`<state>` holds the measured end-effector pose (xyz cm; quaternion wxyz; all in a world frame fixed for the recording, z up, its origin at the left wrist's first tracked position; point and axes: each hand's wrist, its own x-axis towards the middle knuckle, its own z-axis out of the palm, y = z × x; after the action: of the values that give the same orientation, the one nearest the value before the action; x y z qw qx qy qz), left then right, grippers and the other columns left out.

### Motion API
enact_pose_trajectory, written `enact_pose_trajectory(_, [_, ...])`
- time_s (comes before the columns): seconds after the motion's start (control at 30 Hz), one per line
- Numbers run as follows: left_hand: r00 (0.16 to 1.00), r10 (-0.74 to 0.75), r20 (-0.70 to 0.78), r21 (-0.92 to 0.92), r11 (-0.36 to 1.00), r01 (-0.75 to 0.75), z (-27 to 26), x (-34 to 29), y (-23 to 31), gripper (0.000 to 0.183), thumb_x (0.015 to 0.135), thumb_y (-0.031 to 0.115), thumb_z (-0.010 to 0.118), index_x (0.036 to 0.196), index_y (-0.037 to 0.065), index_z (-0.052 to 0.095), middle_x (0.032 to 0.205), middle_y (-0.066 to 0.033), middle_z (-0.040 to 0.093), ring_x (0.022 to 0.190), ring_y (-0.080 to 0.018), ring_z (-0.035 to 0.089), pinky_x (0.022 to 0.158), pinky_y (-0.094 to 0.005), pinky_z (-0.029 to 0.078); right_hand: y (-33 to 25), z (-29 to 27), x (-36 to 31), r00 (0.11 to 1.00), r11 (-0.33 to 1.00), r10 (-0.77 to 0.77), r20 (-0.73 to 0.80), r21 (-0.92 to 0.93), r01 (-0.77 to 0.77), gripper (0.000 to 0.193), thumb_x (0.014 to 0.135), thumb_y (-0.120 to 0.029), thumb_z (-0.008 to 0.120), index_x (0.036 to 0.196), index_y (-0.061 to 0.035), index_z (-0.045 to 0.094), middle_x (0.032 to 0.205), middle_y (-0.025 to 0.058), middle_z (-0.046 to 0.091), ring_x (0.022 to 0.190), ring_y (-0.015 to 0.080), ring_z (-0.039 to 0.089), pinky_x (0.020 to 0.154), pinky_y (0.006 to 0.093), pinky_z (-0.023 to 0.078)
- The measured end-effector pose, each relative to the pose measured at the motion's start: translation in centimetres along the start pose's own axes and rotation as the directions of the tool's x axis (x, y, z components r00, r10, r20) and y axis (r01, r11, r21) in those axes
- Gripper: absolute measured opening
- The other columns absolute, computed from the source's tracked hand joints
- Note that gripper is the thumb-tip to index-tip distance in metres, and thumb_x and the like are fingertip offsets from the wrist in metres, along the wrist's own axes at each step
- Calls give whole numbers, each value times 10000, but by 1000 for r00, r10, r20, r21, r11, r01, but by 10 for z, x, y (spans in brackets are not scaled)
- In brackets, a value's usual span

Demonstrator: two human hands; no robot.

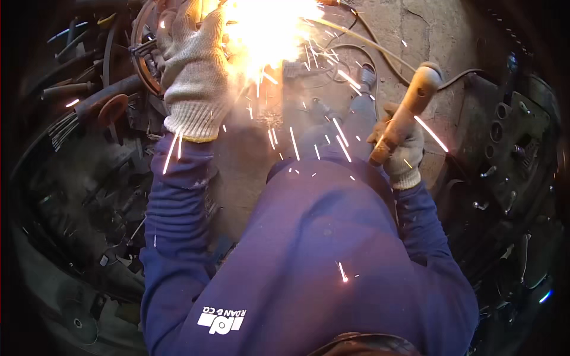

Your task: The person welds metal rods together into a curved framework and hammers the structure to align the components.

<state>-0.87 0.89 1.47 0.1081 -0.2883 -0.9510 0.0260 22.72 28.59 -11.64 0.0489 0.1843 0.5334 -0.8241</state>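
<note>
Where sparks (267, 35) fly, gloved left hand (196, 77).

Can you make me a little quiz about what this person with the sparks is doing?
1. True or false: both hands wear knitted work gloves.
2. What does the right hand hold? A) a brown stick-shaped welding electrode holder with a cable B) a red hammer C) a glass bottle
3. Fill in: the bright burst of orange-white sparks flares right beside the ____ hand.

Key:
1. True. The left hand and the right hand both wear pale knitted gloves.
2. A. The brown welding electrode holder is gripped and raised, off to the right of the sparks.
3. Left. It is up near the rusty curved metal parts.
</note>
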Motion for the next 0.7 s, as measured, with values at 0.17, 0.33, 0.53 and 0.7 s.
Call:
enact_pose_trajectory(0.17, [998, 46, -38, 98, 994, -42, 1, 1, -4, 541, 998, 312, 601, 1510, 180, 487, 1484, -202, 526, 1006, -336, 668, 898, -524, 548, -18, 16, 2, 982, 975, -55, -180, -221, 15, 392, 969, -74, 652, 1320, 59, 538, 925, 71, 607, 747, 191, 670, 660, 359, 597])
enact_pose_trajectory(0.33, [998, 8, -63, -99, 995, -14, -1, -3, 0, 561, 802, 362, 836, 1297, 165, 662, 1404, -257, 549, 1321, -467, 489, 1107, -567, 390, -19, 9, -2, 961, 973, -23, -276, -226, -42, 358, 877, -46, 799, 1198, 4, 648, 887, 72, 729, 748, 144, 712, 698, 297, 592])
enact_pose_trajectory(0.53, [999, 12, -53, -56, 998, -15, -4, -2, 2, 580, 795, 389, 837, 1303, 168, 667, 1412, -272, 541, 1324, -479, 486, 1119, -565, 380, -35, 11, -2, 938, 994, 14, -347, -93, -49, 456, 890, -13, 752, 1304, 39, 568, 829, 59, 667, 693, 161, 694, 650, 311, 601])
enact_pose_trajectory(0.7, [999, 20, -43, -16, 1000, -21, 0, -4, -3, 597, 803, 412, 823, 1330, 182, 659, 1432, -276, 531, 1344, -484, 474, 1138, -562, 364, -30, -3, -3, 937, 990, -90, -338, -134, 47, 414, 949, -7, 678, 1336, 57, 545, 803, 34, 617, 704, 163, 686, 659, 329, 614])
